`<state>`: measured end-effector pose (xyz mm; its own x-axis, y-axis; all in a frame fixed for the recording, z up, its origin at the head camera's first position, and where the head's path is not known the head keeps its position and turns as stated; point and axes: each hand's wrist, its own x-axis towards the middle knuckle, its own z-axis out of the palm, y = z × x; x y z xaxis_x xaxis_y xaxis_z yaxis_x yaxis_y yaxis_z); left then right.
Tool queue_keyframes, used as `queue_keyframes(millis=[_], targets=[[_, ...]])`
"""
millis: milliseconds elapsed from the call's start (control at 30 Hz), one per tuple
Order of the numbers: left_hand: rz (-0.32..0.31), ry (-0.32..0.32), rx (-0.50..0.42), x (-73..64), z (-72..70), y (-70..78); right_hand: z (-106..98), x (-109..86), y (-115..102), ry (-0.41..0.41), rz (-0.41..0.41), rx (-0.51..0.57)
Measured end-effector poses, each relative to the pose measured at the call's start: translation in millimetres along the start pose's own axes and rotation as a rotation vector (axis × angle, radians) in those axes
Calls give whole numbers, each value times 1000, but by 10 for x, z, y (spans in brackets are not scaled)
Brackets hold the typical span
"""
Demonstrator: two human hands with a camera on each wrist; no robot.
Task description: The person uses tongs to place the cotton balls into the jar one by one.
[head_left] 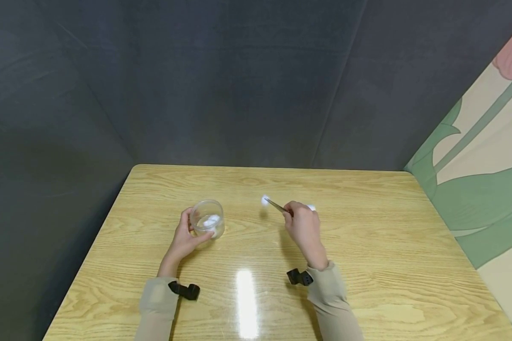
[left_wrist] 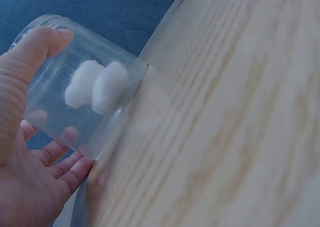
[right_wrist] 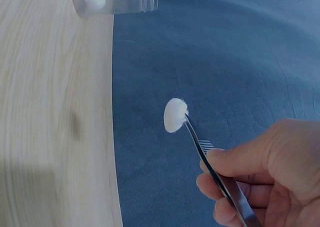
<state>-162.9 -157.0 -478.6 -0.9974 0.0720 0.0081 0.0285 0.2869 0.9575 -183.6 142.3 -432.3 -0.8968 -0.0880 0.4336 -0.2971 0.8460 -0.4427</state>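
Observation:
My left hand (head_left: 187, 239) holds a clear plastic jar (head_left: 218, 212) upright on the table, fingers round its far side and thumb at the rim. Inside the jar lie white cotton balls (left_wrist: 111, 88), two of them plain in the left wrist view. In my right hand (head_left: 304, 228) is a pair of metal tweezers (right_wrist: 220, 179), pinched between thumb and fingers. Their tips grip another cotton ball (right_wrist: 175, 115), held above the table to the right of the jar. The jar's open mouth faces up.
Another white piece (head_left: 311, 207) shows just behind my right hand, partly covered by it. The wood-grained table (head_left: 388, 227) ends at a dark cloth backdrop (head_left: 247, 94). A flower-patterned cloth (head_left: 486, 189) hangs at the right.

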Motion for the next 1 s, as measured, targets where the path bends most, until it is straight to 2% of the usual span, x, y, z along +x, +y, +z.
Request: queue_keyframes(millis=[367,1000], targets=[[2,-3,-14,0,3,-12,11,29,-130,-15,12,18],[3,-7,-12,10,-3,-32,86,61,-294,-3,-43,41]])
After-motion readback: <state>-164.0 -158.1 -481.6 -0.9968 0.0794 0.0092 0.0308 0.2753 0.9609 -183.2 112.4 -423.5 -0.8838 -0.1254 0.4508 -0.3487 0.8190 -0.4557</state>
